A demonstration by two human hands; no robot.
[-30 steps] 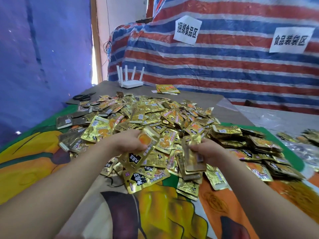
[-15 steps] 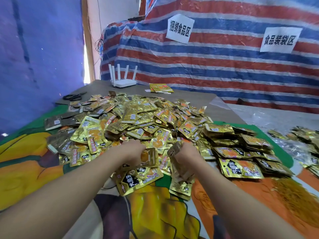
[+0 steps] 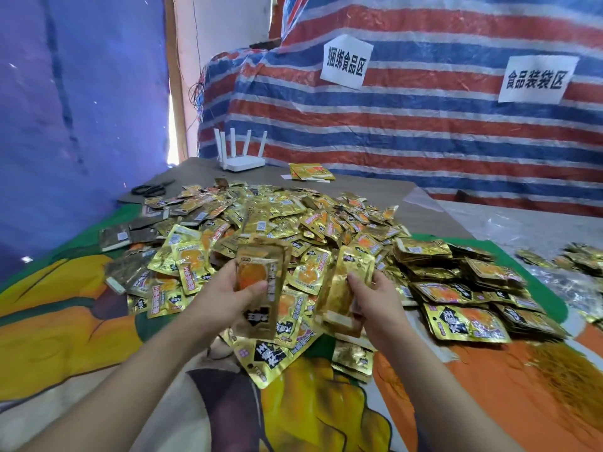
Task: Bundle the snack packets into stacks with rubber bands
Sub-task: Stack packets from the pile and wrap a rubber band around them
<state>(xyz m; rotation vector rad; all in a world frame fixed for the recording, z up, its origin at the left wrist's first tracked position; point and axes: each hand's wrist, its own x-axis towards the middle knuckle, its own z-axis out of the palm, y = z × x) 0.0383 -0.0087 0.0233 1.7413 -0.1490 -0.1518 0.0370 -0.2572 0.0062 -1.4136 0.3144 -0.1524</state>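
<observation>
- Both hands lifted since the half-second-old frame, off the pile (image 3: 293, 223).
- left hand (image 3: 225, 298) grips a printed-side packet (image 3: 261, 288).
- right hand (image 3: 375, 295) pinches a thin stack (image 3: 346, 288), upright, just beside.

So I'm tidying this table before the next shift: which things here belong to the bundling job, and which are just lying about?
Part of the job:
- left hand holding a packet stack
- right hand holding a second stack
- loose packet pile
- stacked packets on the right

Lying about:
- white router
- black scissors
- paper signs on the tarp
</observation>
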